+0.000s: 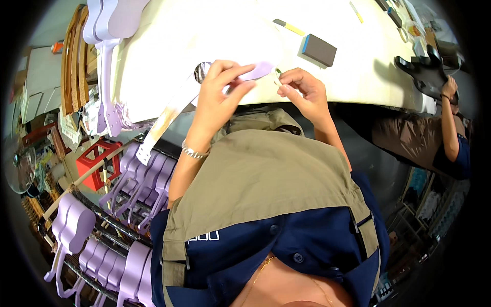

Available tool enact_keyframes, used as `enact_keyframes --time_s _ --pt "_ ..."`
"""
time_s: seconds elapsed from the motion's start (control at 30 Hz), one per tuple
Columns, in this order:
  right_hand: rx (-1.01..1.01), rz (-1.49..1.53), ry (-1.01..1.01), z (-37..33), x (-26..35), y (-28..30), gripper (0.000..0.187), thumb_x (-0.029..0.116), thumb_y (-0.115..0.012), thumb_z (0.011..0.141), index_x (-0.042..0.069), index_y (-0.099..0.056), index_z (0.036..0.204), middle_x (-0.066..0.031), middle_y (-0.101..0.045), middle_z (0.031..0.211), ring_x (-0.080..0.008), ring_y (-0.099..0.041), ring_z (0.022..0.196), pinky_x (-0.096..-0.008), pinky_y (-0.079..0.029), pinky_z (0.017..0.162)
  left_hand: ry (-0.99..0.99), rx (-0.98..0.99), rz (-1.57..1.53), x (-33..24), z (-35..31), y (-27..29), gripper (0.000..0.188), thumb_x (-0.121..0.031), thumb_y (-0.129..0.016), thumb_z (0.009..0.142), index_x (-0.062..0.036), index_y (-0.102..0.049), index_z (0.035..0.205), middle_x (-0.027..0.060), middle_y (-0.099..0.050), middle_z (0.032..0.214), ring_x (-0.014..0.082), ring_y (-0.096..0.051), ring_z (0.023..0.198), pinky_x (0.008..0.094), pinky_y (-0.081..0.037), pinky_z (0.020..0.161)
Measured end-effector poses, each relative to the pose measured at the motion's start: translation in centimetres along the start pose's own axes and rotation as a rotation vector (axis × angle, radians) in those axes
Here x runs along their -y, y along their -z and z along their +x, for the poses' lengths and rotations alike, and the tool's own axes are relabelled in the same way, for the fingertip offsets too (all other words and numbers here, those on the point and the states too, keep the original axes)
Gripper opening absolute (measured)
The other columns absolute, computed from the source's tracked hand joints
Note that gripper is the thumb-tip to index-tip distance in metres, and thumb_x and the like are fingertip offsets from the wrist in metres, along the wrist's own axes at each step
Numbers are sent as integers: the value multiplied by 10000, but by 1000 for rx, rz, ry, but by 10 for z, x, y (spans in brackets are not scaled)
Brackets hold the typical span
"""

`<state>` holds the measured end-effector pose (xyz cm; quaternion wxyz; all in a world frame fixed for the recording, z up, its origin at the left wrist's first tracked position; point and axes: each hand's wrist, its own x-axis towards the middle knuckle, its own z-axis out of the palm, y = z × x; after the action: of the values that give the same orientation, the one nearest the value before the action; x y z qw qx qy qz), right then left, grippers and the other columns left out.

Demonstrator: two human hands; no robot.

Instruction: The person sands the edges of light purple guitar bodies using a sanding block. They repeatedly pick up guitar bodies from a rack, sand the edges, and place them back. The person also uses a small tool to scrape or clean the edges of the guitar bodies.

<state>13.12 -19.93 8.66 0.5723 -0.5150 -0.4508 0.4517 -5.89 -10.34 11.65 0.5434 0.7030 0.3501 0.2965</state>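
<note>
A ukulele with a pale front lies on the worktable point(169, 30). Its dark soundhole point(201, 72) shows beside my left hand, and its neck point(162, 124) points down and left past the table edge. My left hand point(221, 84) is over the body, thumb and fingers apart and slightly blurred, near a lilac surface point(259, 70) that seems to be the body's end. Just right of it, my right hand point(303, 89) pinches a thin, curved pale strip with some green point(277, 75). What that strip is I cannot make out.
Beyond my right hand lie a grey sanding block point(319, 50) and a yellow-handled knife point(289, 26). Lilac ukuleles point(106, 61) stand at the table's left, several more hang on racks point(146, 176) below. A co-worker point(445, 123) at right holds a black instrument body point(424, 74).
</note>
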Motion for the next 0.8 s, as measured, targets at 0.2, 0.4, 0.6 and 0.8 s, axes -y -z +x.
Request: enact_keyframes --time_s 0.2,0.4,0.6,0.8 --pt "-76 -254 53 -21 15 -27 87 50 -641 800 4 -623 872 -51 -628 839 -88 -559 710 -215 -424 572 -198 7 18 6 0 -6 116 -89 -753 675 -81 -710 782 13 -436 860 132 -466 794 248 -402 699" --pt "-282 -609 -191 -32 16 -63 176 92 -672 787 20 -613 937 11 -536 647 -59 -424 504 -200 -359 485 -287 -102 118 29 -17 8 104 -126 -755 676 -83 -688 743 14 -405 838 155 -425 768 271 -370 674" --pt "-348 -809 -76 -38 6 -95 92 52 -659 744 59 -656 835 -2 -480 582 -80 -422 499 -224 -370 481 -349 -139 149 47 -23 24 118 -144 -757 650 -105 -682 733 13 -431 820 181 -435 776 303 -359 687" --pt "-651 -574 -223 -37 -2 -118 93 88 -599 814 1 -627 824 3 -555 636 -43 -467 543 -204 -378 496 -637 -233 354 54 -32 19 137 -192 -751 630 -156 -654 720 -13 -499 872 201 -472 814 341 -327 714"
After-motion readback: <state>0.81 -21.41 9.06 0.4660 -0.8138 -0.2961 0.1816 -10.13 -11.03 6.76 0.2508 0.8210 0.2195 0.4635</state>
